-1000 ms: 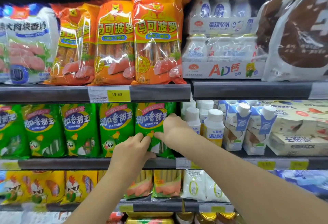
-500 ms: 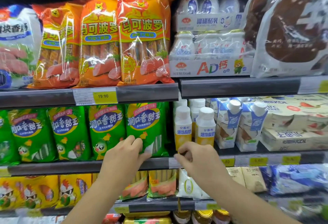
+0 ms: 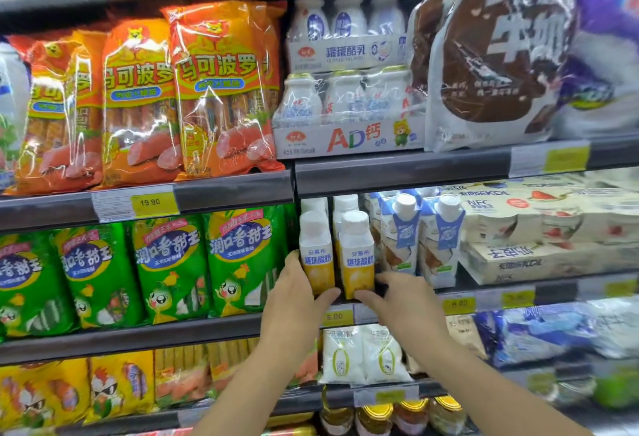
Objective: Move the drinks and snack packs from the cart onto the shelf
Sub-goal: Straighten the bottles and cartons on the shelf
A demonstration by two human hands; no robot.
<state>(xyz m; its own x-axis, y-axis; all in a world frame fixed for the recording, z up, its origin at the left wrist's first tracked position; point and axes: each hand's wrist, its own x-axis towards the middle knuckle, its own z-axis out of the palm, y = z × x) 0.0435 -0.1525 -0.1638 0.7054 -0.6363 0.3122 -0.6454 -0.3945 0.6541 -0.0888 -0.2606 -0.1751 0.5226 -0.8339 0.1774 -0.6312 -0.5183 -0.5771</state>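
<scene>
Two white-and-yellow yogurt drink bottles stand side by side at the front of the middle shelf [image 3: 173,335]. My left hand [image 3: 294,304] holds the left bottle [image 3: 316,255] at its base, fingers on its left side and thumb under its front. My right hand [image 3: 404,304] holds the base of the right bottle [image 3: 356,255], thumb in front and fingers on its right side. More white-capped bottles stand behind them. Green corn-sausage snack packs [image 3: 242,262] fill the shelf just to the left. The cart is out of view.
Blue-and-white cartons [image 3: 401,228] stand right of the bottles, then trays of yogurt cups [image 3: 546,228]. On the shelf above are orange sausage packs [image 3: 221,89], a bottle multipack [image 3: 345,138] and a brown milk bag [image 3: 491,55]. White pouches [image 3: 363,356] sit below.
Both hands left the green snack pack and moved right to the yogurt bottles. The right hand went first, then the left. The view shifted right as well.
</scene>
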